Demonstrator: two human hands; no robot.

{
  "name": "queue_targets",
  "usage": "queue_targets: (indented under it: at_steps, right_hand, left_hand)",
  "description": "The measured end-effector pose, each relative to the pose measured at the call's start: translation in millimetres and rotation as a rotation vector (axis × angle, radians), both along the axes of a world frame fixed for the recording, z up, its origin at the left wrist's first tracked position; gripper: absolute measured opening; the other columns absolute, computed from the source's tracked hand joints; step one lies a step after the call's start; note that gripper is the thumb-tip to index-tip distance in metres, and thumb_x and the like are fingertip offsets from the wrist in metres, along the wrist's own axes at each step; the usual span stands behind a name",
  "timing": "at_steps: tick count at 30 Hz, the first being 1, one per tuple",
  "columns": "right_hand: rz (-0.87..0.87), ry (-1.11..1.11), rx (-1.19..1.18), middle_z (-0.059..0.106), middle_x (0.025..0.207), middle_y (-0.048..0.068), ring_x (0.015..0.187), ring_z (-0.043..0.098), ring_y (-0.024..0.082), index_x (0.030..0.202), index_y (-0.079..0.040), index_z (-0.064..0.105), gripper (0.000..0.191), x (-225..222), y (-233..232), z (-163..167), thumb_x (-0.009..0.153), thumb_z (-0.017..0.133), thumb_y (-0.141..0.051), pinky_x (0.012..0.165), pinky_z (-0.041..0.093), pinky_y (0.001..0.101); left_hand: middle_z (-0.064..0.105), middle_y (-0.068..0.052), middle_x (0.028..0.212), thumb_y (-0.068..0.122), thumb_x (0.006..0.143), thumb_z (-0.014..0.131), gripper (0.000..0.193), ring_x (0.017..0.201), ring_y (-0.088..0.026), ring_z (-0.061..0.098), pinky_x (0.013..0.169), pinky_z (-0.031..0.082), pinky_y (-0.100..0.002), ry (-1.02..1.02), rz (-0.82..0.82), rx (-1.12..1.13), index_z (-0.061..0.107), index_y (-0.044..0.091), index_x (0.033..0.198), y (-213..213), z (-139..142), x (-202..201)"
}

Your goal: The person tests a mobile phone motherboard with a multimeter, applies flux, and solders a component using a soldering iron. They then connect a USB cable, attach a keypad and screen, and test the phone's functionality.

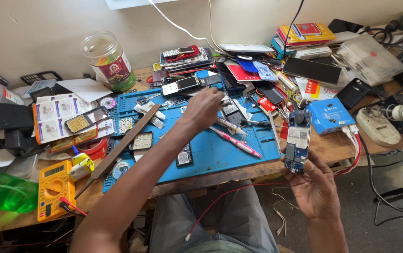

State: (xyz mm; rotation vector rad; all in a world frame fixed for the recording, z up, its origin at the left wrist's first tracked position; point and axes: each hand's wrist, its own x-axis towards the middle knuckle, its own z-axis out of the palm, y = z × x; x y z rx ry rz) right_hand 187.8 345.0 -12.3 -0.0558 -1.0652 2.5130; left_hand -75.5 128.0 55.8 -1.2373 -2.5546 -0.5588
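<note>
While your right hand [315,185] holds an opened phone [297,142] upright by its lower end — bare circuit board facing you, fingers wrapped around its bottom edge — your left hand [205,108] reaches out over the blue work mat [211,154] on the table [325,145]. That left hand is curled with its fingers bent down toward the small parts at the far side of the mat; you can't tell from here whether it grips anything. Just right of your left hand lie a pink toothbrush [235,142] and a screwdriver [256,123], both flat on the mat. Beyond your left hand sits a small phone [181,85] with a dark screen, and further back a stack of phones [186,57] against the wall. Left of your left forearm a long metal file [119,149] lies slantwise across the mat's edge, and nearer you on that side rests a yellow multimeter [54,189] beside a green bottle [2,191]. Just beyond your right hand stands a blue box [329,115] — white plugs with red cables touch its near corner.
</note>
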Motion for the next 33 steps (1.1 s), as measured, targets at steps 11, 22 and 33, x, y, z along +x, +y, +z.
queue_targets:
  at_steps: [11, 22, 33]
  right_hand:
    - [0.194, 0.014, -0.203, 0.068, 0.123, 0.016, 0.113, 0.068, 0.025, 0.134, -0.001, 0.059, 0.037, -69.8, -93.0, 10.3, 0.099, 0.065, -0.01, 0.097, 0.057, 0.0491]
    - [-0.287, 0.098, 1.113, 0.069, 0.132, 0.015, 0.117, 0.067, 0.019, 0.131, 0.002, 0.067, 0.049, -64.9, -155.3, 28.2, 0.084, 0.081, 0.001, 0.1, 0.055, 0.0327]
    - [-0.244, 0.025, 1.351, 0.072, 0.128, 0.015, 0.116, 0.07, 0.023, 0.131, -0.004, 0.069, 0.053, -62.5, -159.3, 38.1, 0.08, 0.085, -0.008, 0.098, 0.054, 0.0352]
  left_hand:
    - [0.068, -0.013, 0.124, -0.005, 0.092, 0.069, 0.031, 0.11, -0.031, 0.073, 0.087, 0.064, -0.038, -0.217, -0.105, 0.738, 0.069, 0.006, 0.121, -60.2, -9.4, 148.7]
    - [0.054, -0.014, 0.14, 0.037, 0.111, 0.041, 0.04, 0.125, -0.019, 0.058, 0.105, 0.049, -0.036, -1.157, -0.247, 1.757, 0.043, 0.014, 0.143, -43.7, -51.9, 167.0]
    - [0.063, -0.017, 0.133, 0.052, 0.111, 0.019, 0.063, 0.123, -0.026, 0.062, 0.109, 0.05, -0.04, -1.372, -0.336, 2.01, 0.049, 0.006, 0.142, -53.8, -74.9, 149.8]
